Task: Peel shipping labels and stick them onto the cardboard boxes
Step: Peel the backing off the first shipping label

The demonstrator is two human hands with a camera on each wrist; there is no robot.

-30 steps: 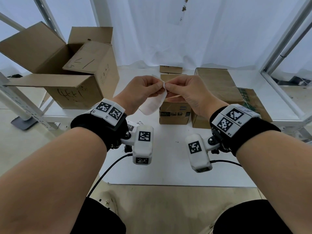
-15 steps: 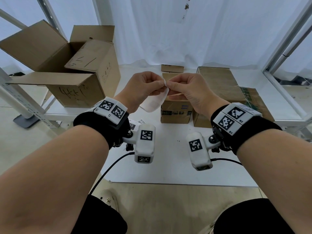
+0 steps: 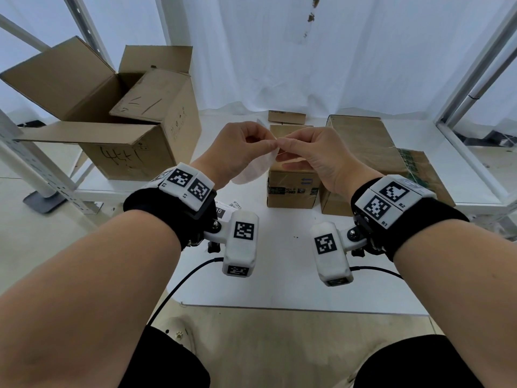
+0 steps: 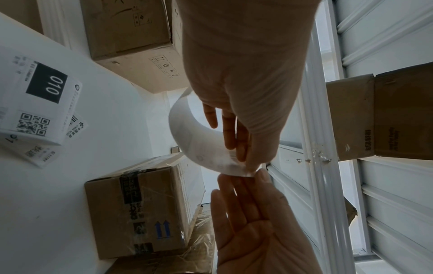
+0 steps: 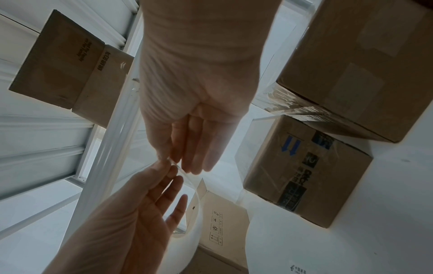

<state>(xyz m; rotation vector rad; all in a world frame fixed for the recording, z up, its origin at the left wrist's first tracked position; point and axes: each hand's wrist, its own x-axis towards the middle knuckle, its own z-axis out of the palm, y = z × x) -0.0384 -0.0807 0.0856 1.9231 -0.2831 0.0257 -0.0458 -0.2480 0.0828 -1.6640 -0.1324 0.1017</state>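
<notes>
Both hands are raised over the table and meet at one corner of a white shipping label, which curls down below them. My left hand pinches that corner between thumb and fingers; the left wrist view shows the pinch of the left hand on the curled label. My right hand pinches the same corner from the other side, fingertips of the right hand against the left. Right behind the hands stands a small taped cardboard box.
A long cardboard box lies right of the small one, and a small flat box sits further back. A big open carton stands at the left. Loose printed labels lie on the white table under my left wrist.
Hardly anything: both hands stay together pinching the label's corner, only shifting slightly right in the view while the label keeps hanging below.
</notes>
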